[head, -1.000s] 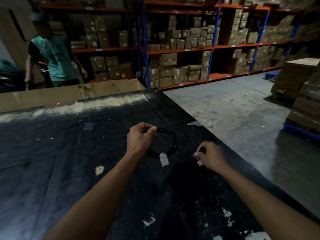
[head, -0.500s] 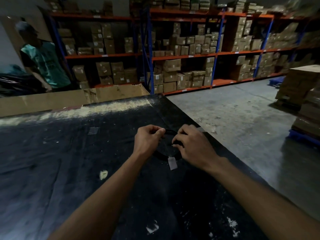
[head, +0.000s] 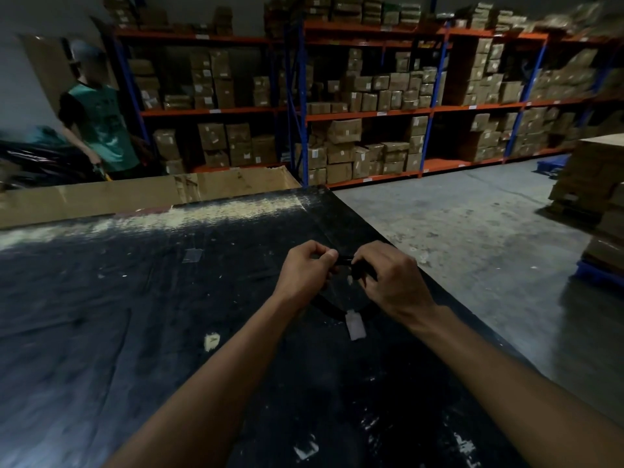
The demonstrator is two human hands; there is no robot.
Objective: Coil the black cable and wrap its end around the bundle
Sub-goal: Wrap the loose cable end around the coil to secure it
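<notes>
The black cable [head: 329, 307] is coiled into a small ring held just above the black table [head: 135, 332], near its right edge. A white tag [head: 355, 326] hangs from the ring's near side. My left hand [head: 305, 273] pinches the far left part of the ring between thumb and fingers. My right hand [head: 391, 282] grips the far right part, and a short stretch of cable runs between the two hands. The far half of the ring is hidden behind my fingers.
The table's right edge [head: 439, 288] drops to a concrete floor [head: 472, 238]. A cardboard sheet [head: 135, 194] stands along the far edge. A person in a teal vest [head: 98, 126] stands at the back left. Shelves of boxes [head: 371, 130] line the back wall; stacked cartons [head: 594, 197] sit on the right.
My right hand came off the table and moved left onto the coil, closing on it beside my left hand. The ring has stayed in my left hand.
</notes>
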